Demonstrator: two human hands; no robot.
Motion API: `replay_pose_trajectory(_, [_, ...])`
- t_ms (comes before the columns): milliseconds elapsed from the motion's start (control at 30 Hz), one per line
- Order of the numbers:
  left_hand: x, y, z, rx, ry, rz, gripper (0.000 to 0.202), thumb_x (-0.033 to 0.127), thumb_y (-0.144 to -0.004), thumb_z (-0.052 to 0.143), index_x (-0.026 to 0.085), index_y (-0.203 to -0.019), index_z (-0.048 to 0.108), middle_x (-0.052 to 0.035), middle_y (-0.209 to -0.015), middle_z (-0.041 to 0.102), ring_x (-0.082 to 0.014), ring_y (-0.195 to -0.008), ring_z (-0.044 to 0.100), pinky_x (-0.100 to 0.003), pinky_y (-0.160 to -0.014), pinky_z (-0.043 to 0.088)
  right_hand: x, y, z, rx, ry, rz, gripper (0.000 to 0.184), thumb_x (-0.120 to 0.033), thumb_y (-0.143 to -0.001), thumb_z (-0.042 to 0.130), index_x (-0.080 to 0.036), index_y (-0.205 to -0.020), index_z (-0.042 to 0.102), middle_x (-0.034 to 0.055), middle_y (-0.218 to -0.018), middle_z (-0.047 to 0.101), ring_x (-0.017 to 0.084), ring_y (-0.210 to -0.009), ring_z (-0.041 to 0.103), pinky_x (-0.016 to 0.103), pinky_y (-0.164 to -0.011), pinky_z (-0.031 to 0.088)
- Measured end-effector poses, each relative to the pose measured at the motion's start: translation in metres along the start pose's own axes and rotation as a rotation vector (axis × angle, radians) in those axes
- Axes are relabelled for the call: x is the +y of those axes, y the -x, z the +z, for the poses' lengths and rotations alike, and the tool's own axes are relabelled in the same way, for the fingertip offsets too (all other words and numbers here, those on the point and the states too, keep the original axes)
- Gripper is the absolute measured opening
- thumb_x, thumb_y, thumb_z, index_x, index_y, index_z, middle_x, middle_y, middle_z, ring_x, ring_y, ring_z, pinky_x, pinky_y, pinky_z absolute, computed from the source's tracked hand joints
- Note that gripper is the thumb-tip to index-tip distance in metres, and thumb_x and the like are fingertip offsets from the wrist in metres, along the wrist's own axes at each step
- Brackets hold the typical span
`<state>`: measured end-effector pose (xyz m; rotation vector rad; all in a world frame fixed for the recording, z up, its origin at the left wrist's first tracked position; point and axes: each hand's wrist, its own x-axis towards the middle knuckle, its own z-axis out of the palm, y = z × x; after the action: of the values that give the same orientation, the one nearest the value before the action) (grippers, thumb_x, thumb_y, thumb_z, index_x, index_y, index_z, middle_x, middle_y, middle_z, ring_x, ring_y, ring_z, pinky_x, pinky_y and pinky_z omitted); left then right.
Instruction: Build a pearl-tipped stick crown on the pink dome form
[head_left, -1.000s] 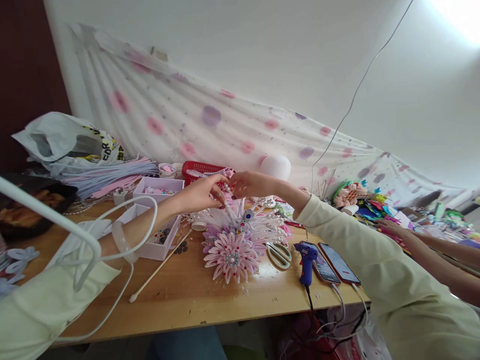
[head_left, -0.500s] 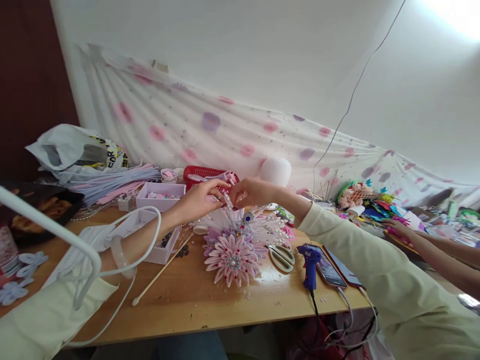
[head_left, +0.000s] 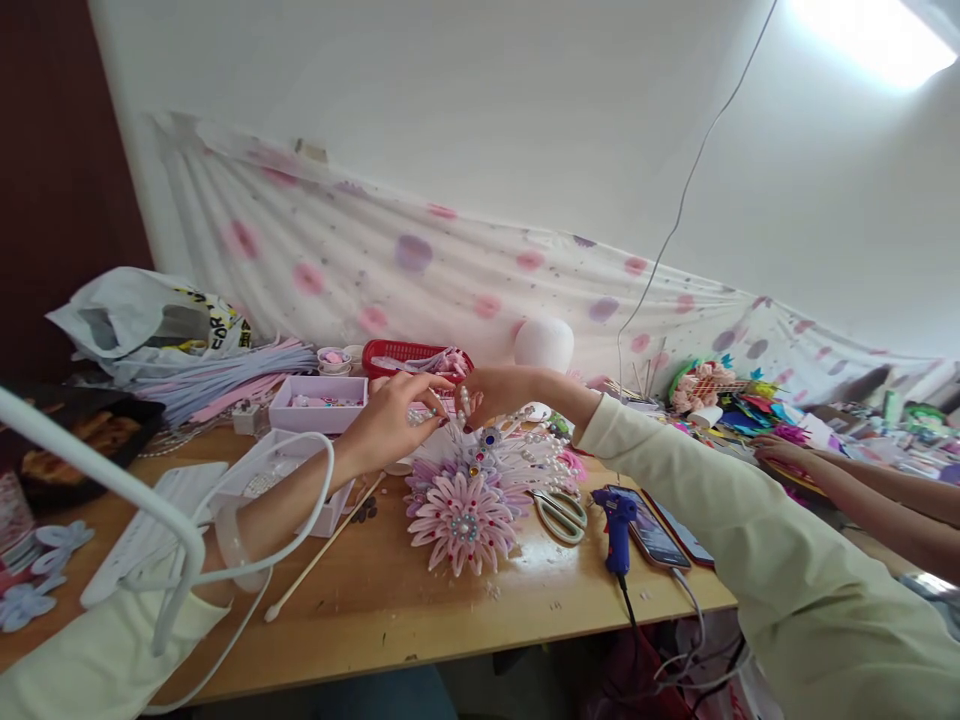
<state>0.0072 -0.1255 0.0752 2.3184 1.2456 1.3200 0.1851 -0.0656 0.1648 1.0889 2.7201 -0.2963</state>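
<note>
Some R hand point(head_left: 491, 395) fingertips hid; hold on pearls point(head_left: 465, 402) unclr

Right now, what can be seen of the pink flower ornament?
The pink flower ornament has a fuzzy-looking bloom in front, dotted red, with a pearl-like centre. Behind are lilac and white petals, silvery pieces with coloured gems, and pearl-like beads. It sits on the wooden table, bloom toward the viewer. The left hand and right hand are at its back, contact unclear; the scissors lie close beside it.
</note>
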Motion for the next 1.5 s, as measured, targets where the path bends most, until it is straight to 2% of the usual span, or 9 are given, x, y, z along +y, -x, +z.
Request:
replay_pose_trajectory(167, [-0.001, -0.002, 0.003, -0.022, -0.029, 0.03, 0.03, 0.021, -0.077, 0.065, 0.026, -0.106, 0.07, 0.0013, -0.087, 0.078, -0.0269, -0.107, 0.063, -0.047, -0.102, 0.036, 0.005, 0.003, -0.003, -0.063, -0.001, 0.127, 0.027, -0.025, -0.07, 0.079, -0.018, -0.096, 0.077, -0.0028, -0.072, 0.07, 0.011, -0.062, 0.057, 0.022, -0.058, 0.042])
replay_pose_trajectory(500, [0.001, -0.01, 0.016, -0.045, -0.002, -0.005, 0.008, 0.022, -0.077, 0.072, 0.025, -0.083, 0.075, 0.0016, -0.08, 0.077, -0.0243, -0.094, 0.067, -0.043, -0.095, 0.038, 0.012, 0.002, -0.003, -0.03, -0.042, 0.107, 0.017, -0.028, -0.071, 0.073, -0.017, -0.084, 0.075, -0.003, -0.068, 0.066, 0.01, -0.06, 0.053, 0.022, -0.057, 0.04])
replay_pose_trajectory(733, [-0.007, -0.012, 0.009, -0.045, -0.034, -0.051, 0.008, 0.022, -0.077, 0.067, 0.022, -0.08, 0.074, 0.0007, -0.076, 0.076, -0.0222, -0.082, 0.07, -0.041, -0.088, 0.043, 0.021, 0.007, -0.003, 0.017, -0.069, 0.081, 0.009, -0.023, -0.073, 0.069, -0.015, -0.076, 0.074, 0.0, -0.072, 0.069, 0.012, -0.066, 0.057, 0.023, -0.06, 0.041])
replay_pose_trajectory(933, [-0.01, -0.015, 0.003, -0.02, -0.088, -0.023, 0.007, 0.022, -0.075, 0.067, 0.022, -0.076, 0.074, -0.0058, -0.101, 0.075, -0.0288, -0.106, 0.065, -0.042, -0.094, 0.044, 0.023, 0.011, 0.003, 0.135, 0.021, -0.019, 0.018, -0.02, -0.075, 0.072, -0.016, -0.092, 0.076, 0.0039, -0.089, 0.075, 0.016, -0.078, 0.064, 0.025, -0.07, 0.045])
replay_pose_trajectory(1133, [-0.008, -0.019, 0.006, -0.091, -0.045, -0.093, 0.012, 0.024, -0.079, 0.064, 0.023, -0.084, 0.075, -0.0019, -0.087, 0.077, -0.0246, -0.091, 0.069, -0.04, -0.086, 0.048, 0.008, 0.012, 0.004, 0.165, 0.136, 0.028, 0.014, -0.015, -0.076, 0.07, -0.015, -0.089, 0.076, 0.0047, -0.087, 0.075, 0.016, -0.076, 0.065, 0.025, -0.066, 0.043])
replay_pose_trajectory(1200, [-0.006, -0.021, 0.009, -0.068, -0.052, -0.078, 0.012, 0.024, -0.079, 0.064, 0.023, -0.085, 0.075, -0.0026, -0.089, 0.076, -0.0242, -0.092, 0.069, -0.04, -0.087, 0.048, 0.004, 0.011, 0.003, 0.154, 0.125, 0.05, 0.014, -0.012, -0.074, 0.069, -0.014, -0.088, 0.075, 0.0043, -0.085, 0.075, 0.016, -0.075, 0.065, 0.025, -0.064, 0.043])
replay_pose_trajectory(1333, [0.001, -0.023, 0.016, 0.022, -0.148, 0.014, 0.008, 0.024, -0.078, 0.068, 0.024, -0.081, 0.075, -0.006, -0.11, 0.071, -0.0279, -0.11, 0.061, -0.045, -0.096, 0.044, 0.009, 0.011, 0.002, 0.136, 0.034, 0.014, 0.021, -0.007, -0.073, 0.066, -0.016, -0.091, 0.074, 0.0016, -0.085, 0.075, 0.014, -0.074, 0.065, 0.023, -0.065, 0.043])
replay_pose_trajectory(1433, [0.006, -0.023, 0.018, 0.017, -0.198, 0.031, 0.005, 0.023, -0.077, 0.07, 0.024, -0.079, 0.074, -0.0036, -0.118, 0.071, -0.0304, -0.118, 0.057, -0.052, -0.101, 0.037, 0.018, 0.013, 0.002, 0.124, -0.033, 0.014, 0.02, -0.008, -0.072, 0.066, -0.016, -0.089, 0.074, 0.0005, -0.081, 0.074, 0.014, -0.072, 0.064, 0.023, -0.063, 0.043])
replay_pose_trajectory(1500, [0.007, -0.02, 0.017, 0.002, -0.186, 0.037, 0.005, 0.022, -0.077, 0.07, 0.025, -0.079, 0.073, -0.0015, -0.114, 0.074, -0.03, -0.118, 0.056, -0.053, -0.102, 0.033, 0.022, 0.015, 0.002, 0.115, -0.062, 0.02, 0.02, -0.008, -0.071, 0.067, -0.015, -0.088, 0.074, 0.0006, -0.079, 0.074, 0.013, -0.071, 0.063, 0.023, -0.063, 0.043])
